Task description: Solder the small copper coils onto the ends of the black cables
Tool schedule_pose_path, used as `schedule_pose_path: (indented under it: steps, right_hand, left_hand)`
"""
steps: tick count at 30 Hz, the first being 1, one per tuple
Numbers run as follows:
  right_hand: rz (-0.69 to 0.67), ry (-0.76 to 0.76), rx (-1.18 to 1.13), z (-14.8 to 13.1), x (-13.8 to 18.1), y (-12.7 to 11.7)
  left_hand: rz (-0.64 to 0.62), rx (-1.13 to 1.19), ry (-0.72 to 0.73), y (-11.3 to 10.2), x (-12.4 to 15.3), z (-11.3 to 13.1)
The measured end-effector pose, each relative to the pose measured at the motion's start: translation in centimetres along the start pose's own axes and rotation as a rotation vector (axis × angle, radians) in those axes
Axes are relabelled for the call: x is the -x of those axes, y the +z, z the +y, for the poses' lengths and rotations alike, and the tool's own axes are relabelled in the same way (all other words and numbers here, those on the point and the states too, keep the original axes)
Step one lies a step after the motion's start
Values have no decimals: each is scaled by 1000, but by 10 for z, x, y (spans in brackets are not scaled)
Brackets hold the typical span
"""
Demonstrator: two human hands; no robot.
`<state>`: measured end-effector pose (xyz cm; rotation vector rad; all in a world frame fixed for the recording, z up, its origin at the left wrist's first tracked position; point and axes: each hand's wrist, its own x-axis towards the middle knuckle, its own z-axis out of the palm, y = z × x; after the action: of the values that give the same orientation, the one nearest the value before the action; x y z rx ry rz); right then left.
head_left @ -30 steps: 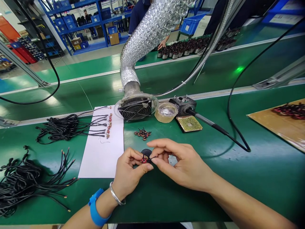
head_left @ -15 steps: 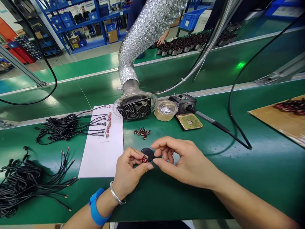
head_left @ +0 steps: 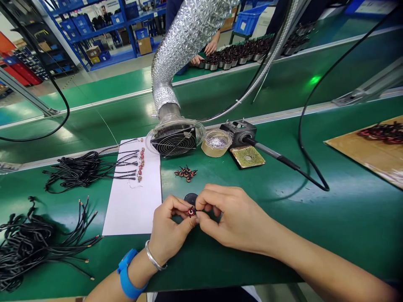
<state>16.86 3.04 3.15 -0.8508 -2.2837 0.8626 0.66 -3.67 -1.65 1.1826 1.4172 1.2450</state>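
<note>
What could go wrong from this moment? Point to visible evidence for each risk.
The small red-and-black part is pinched in the left hand, with the fingertips of the right hand close beside it; it might slip and drop.
The soldering iron sits in its holder, its cable looping over the bench; a sweep of the right hand could perhaps snag it.

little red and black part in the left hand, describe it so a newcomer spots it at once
On the green bench, find the round fan hood, then come down past the pile of small parts. The little red and black part is pinched in the left hand, whereas those in the pile lie on the bench.
</note>
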Motion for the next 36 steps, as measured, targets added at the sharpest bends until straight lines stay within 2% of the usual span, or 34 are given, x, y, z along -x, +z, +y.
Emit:
schedule_pose_path:
  steps: [5,9,12,17,21,25,29,33,36]
  right_hand:
    - [-4,14,14,1,0,4]
    - [-49,59,-52,3,1,-5]
    - [-33,53,-91,3,-1,-9]
    - [44,-31,-51,1,-4,5]
    - [59,-51,-9,0,-4,13]
    - [54,-53,-37,1,-2,4]
    - [6,35,-106,7,1,-5]
    - [-60,97,-138,14,2,4]
    - [-41,131,-114,15,1,14]
  left_hand:
    - [-11,-29,37,-1,1,-1]
    - [-4,14,-26,0,1,1]
    - [-2,24,-52,1,0,2]
    - [-8,-43,21,2,1,-1]
    - [-5,-75,26,1,2,-3]
    - [8,-8,-39,1,2,-2]
    - [34,97,-135,3,-1,0]
    - [72,32,-70,3,-1,-6]
    - [92,-93,27,1,0,-14]
